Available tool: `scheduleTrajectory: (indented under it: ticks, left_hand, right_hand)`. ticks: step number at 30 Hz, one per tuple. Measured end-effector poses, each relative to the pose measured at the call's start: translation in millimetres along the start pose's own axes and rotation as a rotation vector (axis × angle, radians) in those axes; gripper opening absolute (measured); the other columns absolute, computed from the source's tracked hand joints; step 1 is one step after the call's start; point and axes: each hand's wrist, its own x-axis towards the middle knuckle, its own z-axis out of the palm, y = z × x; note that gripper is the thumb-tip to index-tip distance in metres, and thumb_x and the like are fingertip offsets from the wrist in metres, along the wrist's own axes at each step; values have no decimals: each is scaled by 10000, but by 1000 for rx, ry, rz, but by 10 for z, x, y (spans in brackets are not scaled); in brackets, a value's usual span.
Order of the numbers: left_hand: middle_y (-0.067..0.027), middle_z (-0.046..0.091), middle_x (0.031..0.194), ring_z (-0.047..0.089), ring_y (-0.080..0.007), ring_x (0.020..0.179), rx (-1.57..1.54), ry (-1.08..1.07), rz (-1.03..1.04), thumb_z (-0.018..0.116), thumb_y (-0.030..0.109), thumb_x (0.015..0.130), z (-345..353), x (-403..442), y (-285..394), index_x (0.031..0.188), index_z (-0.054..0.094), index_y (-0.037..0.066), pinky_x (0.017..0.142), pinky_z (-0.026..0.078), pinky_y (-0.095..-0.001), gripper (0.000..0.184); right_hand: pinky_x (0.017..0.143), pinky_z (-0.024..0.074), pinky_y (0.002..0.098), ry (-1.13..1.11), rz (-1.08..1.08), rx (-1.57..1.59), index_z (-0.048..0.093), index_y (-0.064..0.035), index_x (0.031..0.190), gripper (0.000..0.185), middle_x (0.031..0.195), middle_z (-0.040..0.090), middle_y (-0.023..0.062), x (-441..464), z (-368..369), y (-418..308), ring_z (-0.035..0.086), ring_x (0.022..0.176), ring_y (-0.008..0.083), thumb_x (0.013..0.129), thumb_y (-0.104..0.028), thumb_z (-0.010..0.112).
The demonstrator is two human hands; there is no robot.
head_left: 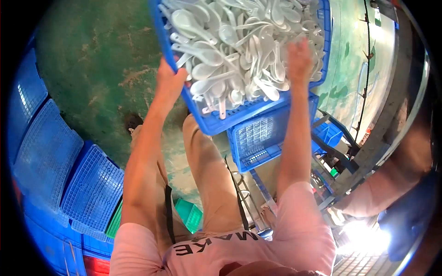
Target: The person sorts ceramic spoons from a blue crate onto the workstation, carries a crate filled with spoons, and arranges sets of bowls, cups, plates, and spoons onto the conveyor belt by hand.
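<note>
A blue plastic crate (221, 123) full of white soup spoons (239, 50) tilts in front of me at the top of the view. The spoons lie loose in a heap, pointing every way. My left hand (171, 80) is closed round the crate's left rim, thumb on the upper edge. Over the right part of the heap is my right hand (300, 62), its fingers smeared by motion. I cannot make out whether it touches or holds a spoon.
Below the full crate sits another blue crate (258, 138). Stacked blue crates (92, 193) line the left side, and a green basket (188, 216) is near my legs. At right are a metal frame (363, 161) and another person's arm (391, 179).
</note>
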Motion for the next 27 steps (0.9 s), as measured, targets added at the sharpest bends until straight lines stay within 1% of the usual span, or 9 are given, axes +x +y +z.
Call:
scheduleTrajectory:
  ticks: [4,7,10,14,17,21,23,24,27]
  left_hand:
    - [-81,538,697,534,-165,474,-63,85,-98,493,-1,718,-429,-276,-229,982,443,18,450,453,-281,268]
    - [-68,524,653,532,-155,486,-32,145,-94,493,12,730,-730,-380,-305,982,454,18,457,445,-272,255]
    - [-57,518,640,532,-146,500,-20,211,-84,511,41,759,-917,-329,-327,988,461,18,463,438,-267,235]
    - [-12,459,607,465,-101,468,-192,232,-75,548,120,820,-1001,-66,-568,985,473,34,443,382,-234,200]
    - [18,427,593,391,-71,443,-294,161,-157,553,126,818,-1034,62,-410,989,480,50,417,340,-219,200]
    - [31,421,582,370,-60,437,-75,170,-149,555,130,810,-1122,-134,177,1005,484,48,392,309,-220,223]
    - [29,429,575,366,-59,426,72,217,-194,553,136,796,-1031,-240,569,1000,498,46,387,296,-220,229]
    - [29,432,571,364,-58,420,142,253,-220,550,140,791,-952,-278,751,992,507,45,384,290,-220,226]
    - [27,440,560,358,-57,406,323,359,-313,543,148,773,-731,-503,1131,956,531,47,375,274,-221,209]
  right_hand:
    - [835,418,416,335,0,-522,523,62,1070,441,1054,558,222,651,-244,1237,517,971,384,792,-278,562]
    - [806,424,425,265,44,-509,550,60,1011,448,1020,567,234,1015,-142,1519,534,940,375,770,-315,586]
    - [735,441,425,-38,-25,-363,578,50,917,434,877,596,241,1138,-9,1350,569,824,368,750,-349,608]
    - [626,454,408,-210,412,7,596,37,805,397,698,614,197,1064,-130,1116,592,672,355,749,-356,605]
    - [597,445,448,-147,167,-217,589,70,781,508,689,601,238,1009,-253,1663,598,675,384,747,-437,578]
    - [727,435,466,-338,367,-240,574,88,809,484,875,575,312,415,-50,1780,568,852,423,780,-395,566]
    - [518,458,417,-478,467,-36,551,76,807,395,634,581,183,17,68,1798,581,544,310,785,-316,592]
    - [426,411,323,-511,626,162,560,-23,633,303,560,555,65,-142,147,1897,534,460,164,811,-268,567]
    - [341,363,287,-531,714,438,507,-6,714,182,523,504,53,-270,18,1613,475,385,129,781,-145,604]
